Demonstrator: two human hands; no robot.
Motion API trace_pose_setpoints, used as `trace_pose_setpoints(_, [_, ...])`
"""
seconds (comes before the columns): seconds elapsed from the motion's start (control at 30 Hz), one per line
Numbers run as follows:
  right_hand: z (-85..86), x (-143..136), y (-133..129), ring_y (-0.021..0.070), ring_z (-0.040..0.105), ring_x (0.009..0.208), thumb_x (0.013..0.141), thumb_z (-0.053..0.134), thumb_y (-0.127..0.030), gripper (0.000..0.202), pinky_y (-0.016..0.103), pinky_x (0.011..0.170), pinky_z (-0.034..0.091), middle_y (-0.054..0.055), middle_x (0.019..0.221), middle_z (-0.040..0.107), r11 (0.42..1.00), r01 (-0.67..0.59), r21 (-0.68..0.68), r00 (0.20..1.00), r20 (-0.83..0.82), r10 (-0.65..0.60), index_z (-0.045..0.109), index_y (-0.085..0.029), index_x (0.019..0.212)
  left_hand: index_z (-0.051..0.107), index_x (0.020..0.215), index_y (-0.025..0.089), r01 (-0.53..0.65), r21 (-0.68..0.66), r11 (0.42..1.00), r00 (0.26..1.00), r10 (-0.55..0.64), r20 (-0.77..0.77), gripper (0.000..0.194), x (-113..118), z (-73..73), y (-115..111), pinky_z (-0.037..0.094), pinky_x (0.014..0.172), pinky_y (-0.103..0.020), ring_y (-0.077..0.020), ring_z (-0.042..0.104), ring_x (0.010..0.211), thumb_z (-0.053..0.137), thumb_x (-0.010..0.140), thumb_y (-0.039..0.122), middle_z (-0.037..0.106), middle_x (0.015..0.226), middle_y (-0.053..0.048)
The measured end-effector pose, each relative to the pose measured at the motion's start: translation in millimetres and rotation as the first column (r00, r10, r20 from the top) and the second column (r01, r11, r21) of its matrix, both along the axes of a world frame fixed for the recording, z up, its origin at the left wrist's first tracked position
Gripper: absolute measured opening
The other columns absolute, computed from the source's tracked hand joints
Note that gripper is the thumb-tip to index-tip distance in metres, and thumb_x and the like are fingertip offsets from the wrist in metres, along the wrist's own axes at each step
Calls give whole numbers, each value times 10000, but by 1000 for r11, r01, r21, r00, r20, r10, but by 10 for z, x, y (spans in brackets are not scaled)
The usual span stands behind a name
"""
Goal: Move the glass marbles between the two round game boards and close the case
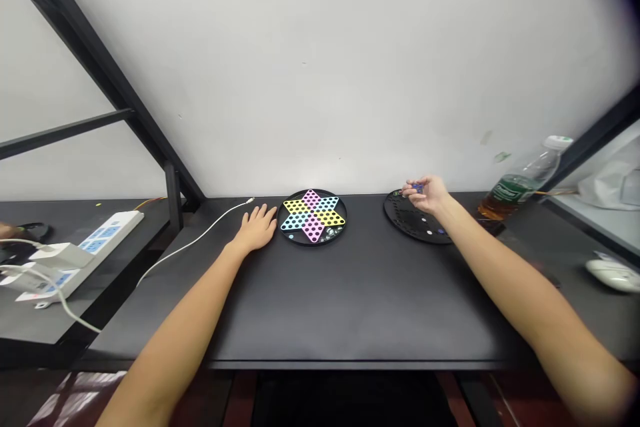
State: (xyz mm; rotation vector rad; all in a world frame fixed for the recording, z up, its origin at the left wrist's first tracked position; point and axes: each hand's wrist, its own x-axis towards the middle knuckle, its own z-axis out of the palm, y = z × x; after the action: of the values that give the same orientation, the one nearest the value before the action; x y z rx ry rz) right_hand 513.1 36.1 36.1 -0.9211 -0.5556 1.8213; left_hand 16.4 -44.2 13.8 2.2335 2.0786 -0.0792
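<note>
My left hand (257, 227) lies flat on the dark desk with its fingers stretched out, close to the left rim of a Chinese checkers board (313, 216). That round black board carries a star of pink, yellow and light blue points, and clear marbles sit near its lower right rim. Over a second round black tray (411, 221) on the right, my right hand (424, 194) is raised with its fingers curled round something small and blue. It looks like a blue marble (417, 187), mostly covered by the fingers. A few small white and blue pieces lie in that tray.
A bottle of brown drink (520, 183) leans beyond my right forearm, and a white mouse (614, 275) lies farther right. On the left are a white cable (197, 238), a power strip (95, 247) with plugs, and a black metal frame (174, 193). A pale wall stands behind the desk.
</note>
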Motion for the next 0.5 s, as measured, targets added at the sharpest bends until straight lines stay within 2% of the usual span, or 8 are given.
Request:
trace_pose_setpoints(0.13, [2,-345,-47,84,341,455,781,505,-225,122,127,290,175,-8,606,418,1000,-21,11,990,142,20,391,-219,737,295,1559,223,1,11,1000,1000,-1,-11,594,-4,-10,5,196,1197,-566,-309,199,1514,198,1009,424,229,1646,-112])
trace_pose_setpoints(0.23, [6,-695,-90,75,299,419,857,511,-258,170,154,321,130,-49,538,364,986,-74,149,902,431,3,421,-213,720,296,1559,223,-1,11,1000,1000,1,-14,592,-10,-22,10,203,1194,-567,-310,201,1513,204,1009,422,232,1645,-113])
trace_pose_setpoints(0.3, [-3,-950,-120,86,334,425,901,516,-321,232,179,355,167,-49,512,377,943,-175,282,741,669,-62,455,-208,708,296,1559,220,1,13,1000,1000,-1,-7,592,-17,-30,12,199,1194,-569,-314,198,1513,205,1009,421,232,1645,-116])
trace_pose_setpoints(0.37, [-24,-1207,-143,109,406,475,930,501,-366,313,206,417,267,-22,516,434,856,-331,396,483,851,-207,480,-200,666,295,1559,220,4,16,1000,1000,-4,1,593,-23,-37,13,194,1194,-572,-319,197,1513,204,1009,422,230,1644,-120])
trace_pose_setpoints(0.43, [-55,-1450,-157,144,503,582,951,480,-364,355,240,531,372,24,591,544,751,-490,443,214,896,-390,511,-190,644,296,1559,220,4,16,1000,1000,-4,6,593,-27,-40,12,191,1194,-574,-322,197,1512,206,1009,422,231,1644,-123])
trace_pose_setpoints(0.5, [-87,-1666,-164,188,585,710,974,456,-357,345,273,651,422,75,728,650,690,-607,393,20,876,-481,577,-180,704,297,1559,223,3,16,1000,1000,-4,8,593,-29,-40,10,189,1195,-571,-323,193,1513,208,1008,425,232,1644,-122])
